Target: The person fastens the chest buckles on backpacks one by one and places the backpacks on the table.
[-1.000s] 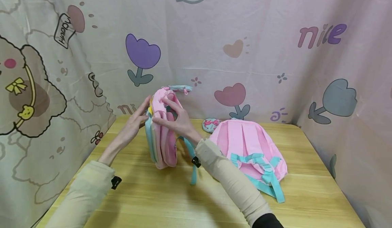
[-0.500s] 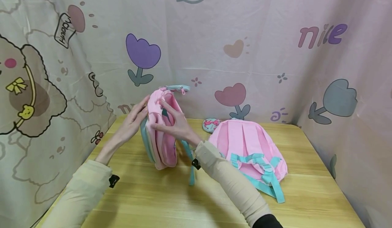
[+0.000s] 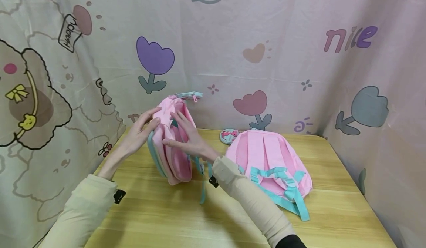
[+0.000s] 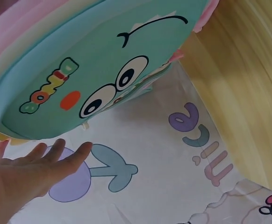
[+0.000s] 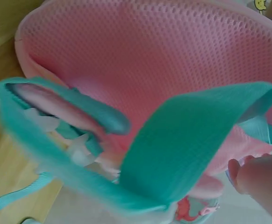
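A small pink backpack (image 3: 181,166) stands on the table, its narrow side towards me and its top leaning left. My left hand (image 3: 136,132) touches the upper front edge, fingers long and loosely spread. The left wrist view shows those fingertips just off the bag's green front (image 4: 47,112), which carries cartoon eyes. On the other side, my right hand (image 3: 191,138) rests against the side and back panel with thumb and fingers apart. A turquoise strap (image 5: 173,135) loops across the pink mesh back in the right wrist view. From the bag's top sticks out a light-blue zipped pouch (image 3: 189,95).
A second pink backpack (image 3: 247,148) lies back-up on the right, its turquoise straps (image 3: 293,192) trailing over the wooden table (image 3: 159,218). Behind it is a round patterned pouch (image 3: 229,136). Printed cloth (image 3: 213,48) hangs around the table's back and sides.
The backpack's top has tipped and turned to the left, showing more of its side and back. My left hand has moved left with it; the right hand stays against the side.
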